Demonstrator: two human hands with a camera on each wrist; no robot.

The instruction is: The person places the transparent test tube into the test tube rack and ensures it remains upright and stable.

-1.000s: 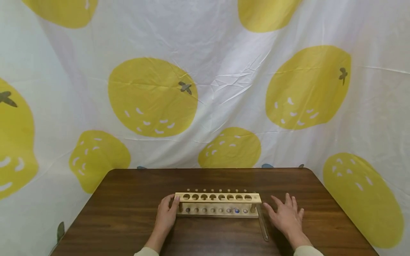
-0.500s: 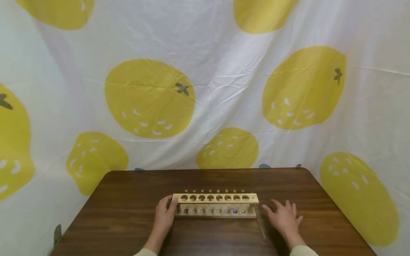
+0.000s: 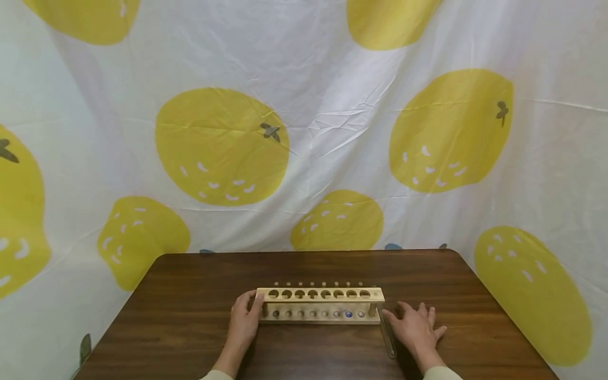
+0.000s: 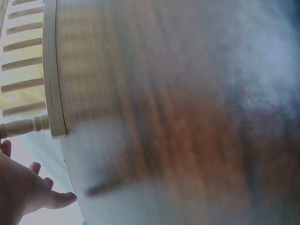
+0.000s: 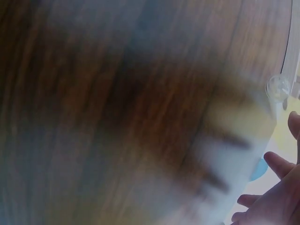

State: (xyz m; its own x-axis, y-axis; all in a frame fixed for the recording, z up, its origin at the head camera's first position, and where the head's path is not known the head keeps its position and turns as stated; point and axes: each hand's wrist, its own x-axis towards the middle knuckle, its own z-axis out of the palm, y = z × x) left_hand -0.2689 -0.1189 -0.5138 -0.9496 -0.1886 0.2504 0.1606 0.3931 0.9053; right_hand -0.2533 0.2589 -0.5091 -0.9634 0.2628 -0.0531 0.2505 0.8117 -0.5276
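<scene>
A pale wooden test tube rack (image 3: pixel 320 295) stands on the table, with a row of round holes in its upper bar and several pegs behind. My left hand (image 3: pixel 243 319) holds the rack's left end, thumb against the upper bar. In the left wrist view the same hand (image 4: pixel 23 190) is beside the rack's turned post (image 4: pixel 26 126). A clear glass test tube (image 3: pixel 389 340) lies along the rack's right end, its rounded end toward me. Close to the tube's right side is my right hand (image 3: pixel 418 330), fingers spread and gripping nothing; touching cannot be told.
The dark wood-grain table (image 3: pixel 199 274) has rounded far corners. Small marbles or dimples, one of them a blue marble (image 3: pixel 349 314), line the rack's lower board (image 3: pixel 318 319). A white cloth with yellow lemons (image 3: pixel 223 145) hangs behind the table.
My right hand has moved left and slightly toward me, closer to the test tube. The left hand stays on the rack, which has not visibly moved on the table.
</scene>
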